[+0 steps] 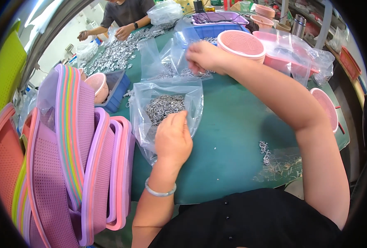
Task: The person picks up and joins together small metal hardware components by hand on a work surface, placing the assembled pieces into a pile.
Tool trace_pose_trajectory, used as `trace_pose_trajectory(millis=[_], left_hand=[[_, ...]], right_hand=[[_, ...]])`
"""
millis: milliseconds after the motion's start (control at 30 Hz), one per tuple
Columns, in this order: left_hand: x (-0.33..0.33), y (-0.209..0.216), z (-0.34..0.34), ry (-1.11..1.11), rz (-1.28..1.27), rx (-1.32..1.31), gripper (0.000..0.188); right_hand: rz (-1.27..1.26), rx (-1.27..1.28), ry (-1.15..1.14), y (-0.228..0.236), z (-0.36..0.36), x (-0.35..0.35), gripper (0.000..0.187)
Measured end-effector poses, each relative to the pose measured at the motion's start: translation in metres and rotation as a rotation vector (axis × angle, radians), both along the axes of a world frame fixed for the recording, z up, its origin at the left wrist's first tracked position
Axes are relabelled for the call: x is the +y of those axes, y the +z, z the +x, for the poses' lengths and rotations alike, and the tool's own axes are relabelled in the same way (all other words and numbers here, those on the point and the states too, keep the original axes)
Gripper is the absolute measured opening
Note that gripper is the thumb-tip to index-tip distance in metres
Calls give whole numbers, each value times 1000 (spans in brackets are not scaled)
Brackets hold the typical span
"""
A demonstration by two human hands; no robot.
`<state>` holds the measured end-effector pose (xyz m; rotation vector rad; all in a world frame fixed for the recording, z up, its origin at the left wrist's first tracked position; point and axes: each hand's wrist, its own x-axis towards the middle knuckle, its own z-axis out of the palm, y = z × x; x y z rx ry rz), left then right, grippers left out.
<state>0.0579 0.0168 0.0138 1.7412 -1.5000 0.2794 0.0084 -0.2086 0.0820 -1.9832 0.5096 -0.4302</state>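
Note:
A clear plastic bag [192, 99] lies on the green table in front of me, with a heap of small grey metal rings [164, 108] inside. My left hand [173, 138], a pale bangle [160, 193] on its wrist, is closed on the near side of this bag; its thumb and fingertips meet at the bag's edge. Farther off, my right hand [206, 57] hovers over more metal rings [187, 72] beside a second clear bag [152, 60]. Its fingers curl down and inward, slightly blurred, and what they hold is hidden.
Stacked plastic baskets [96, 165] crowd the left side. A blue bin [118, 89] stands behind them. Pink round baskets [242, 43] and a pink tray [289, 51] are at the back right. Some loose rings [265, 153] lie at right. Across the table a person [125, 16] handles a large ring pile [117, 53].

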Motion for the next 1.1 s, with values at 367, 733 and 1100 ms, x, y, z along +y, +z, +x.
trace_pose_trajectory(millis=[367,733,1100], left_hand=[[6,-4,4,-25,4,-11,24],[9,-2,2,-19,76,-38,31],[9,0,-3,-62,104,-19,35]], right_hand=[[-1296,737,4,-43,177,-102,32],[-1151,795,39,-62,189,-97,22],[-812,751,23,-93,199,-129,27]])
